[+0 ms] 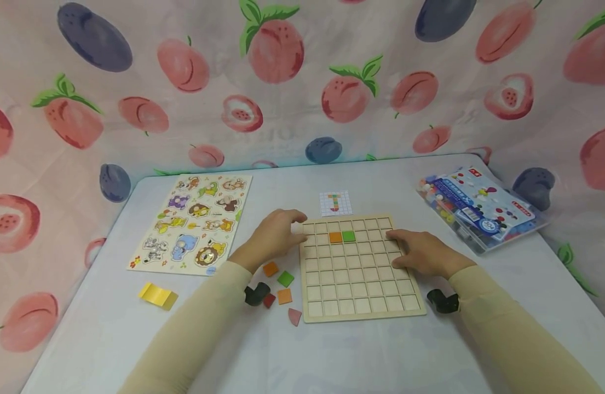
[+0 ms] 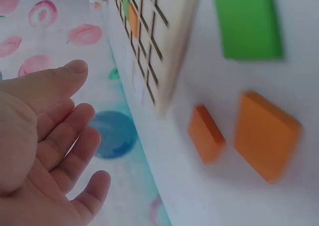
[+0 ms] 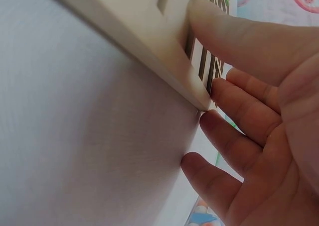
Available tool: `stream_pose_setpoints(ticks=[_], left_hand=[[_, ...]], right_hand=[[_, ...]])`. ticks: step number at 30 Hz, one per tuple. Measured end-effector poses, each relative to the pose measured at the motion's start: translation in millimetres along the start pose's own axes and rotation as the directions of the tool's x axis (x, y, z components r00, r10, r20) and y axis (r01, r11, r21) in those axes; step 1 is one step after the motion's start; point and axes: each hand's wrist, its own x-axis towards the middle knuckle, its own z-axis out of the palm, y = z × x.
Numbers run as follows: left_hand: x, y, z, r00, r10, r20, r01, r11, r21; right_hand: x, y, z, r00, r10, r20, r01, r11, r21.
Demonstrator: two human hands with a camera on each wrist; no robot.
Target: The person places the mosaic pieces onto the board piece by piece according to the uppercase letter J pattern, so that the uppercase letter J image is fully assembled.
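Note:
A square wooden grid board [image 1: 363, 316] lies on the white table, with an orange square tile [image 1: 335, 237] and a green square tile [image 1: 349, 236] side by side in its second row. My left hand [image 1: 277, 236] is by the board's upper left edge, its fingers spread and holding nothing. At the right edge, my right hand [image 1: 422, 253] touches the board; in the right wrist view its thumb [image 3: 239, 39] lies over the top and its fingers are near the rim. Loose beside the board are orange tiles [image 1: 284, 296], a green tile [image 1: 285, 278], a red piece [image 1: 269, 300] and a pink quarter-round piece [image 1: 294, 316].
Behind the board lies a small printed pattern card [image 1: 346, 205]. An animal puzzle board [image 1: 194, 227] is at the left, a bent yellow piece [image 1: 157, 296] in front of it. At the back right sits a clear plastic box of beads [image 1: 482, 208]. Fruit-print cloth [image 1: 292, 109] hangs behind.

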Motion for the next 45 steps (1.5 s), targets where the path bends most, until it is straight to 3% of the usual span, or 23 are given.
stream_pose_setpoints(ticks=[8, 18, 24, 35, 45], left_hand=[[-14.9, -22.4, -1.9, 0.998, -0.066, 0.010, 0.066, 0.998, -0.007], [-20.7, -46.0, 6.5, 0.989, -0.137, 0.059, 0.135, 0.990, 0.038], [-22.0, -51.3, 7.9, 0.991, -0.122, 0.057, 0.118, 0.991, 0.058], [-21.2, -56.7, 10.0, 0.991, -0.123, 0.046, 0.122, 0.992, 0.007], [-20.3, -55.7, 12.8, 0.985, -0.168, 0.047, 0.166, 0.986, 0.033]], right_hand=[[-1.5, 0, -1, 1.000, -0.002, -0.001, 0.002, 1.000, -0.005], [-1.8, -2, 0, 1.000, 0.004, 0.001, -0.004, 1.000, -0.005], [-1.2, -1, 1, 1.000, 0.018, 0.006, -0.018, 1.000, 0.014], [-1.0, -2, -1, 1.000, 0.018, 0.012, -0.019, 1.000, 0.016], [-0.8, -1, -1, 1.000, 0.023, 0.014, -0.023, 1.000, 0.021]])
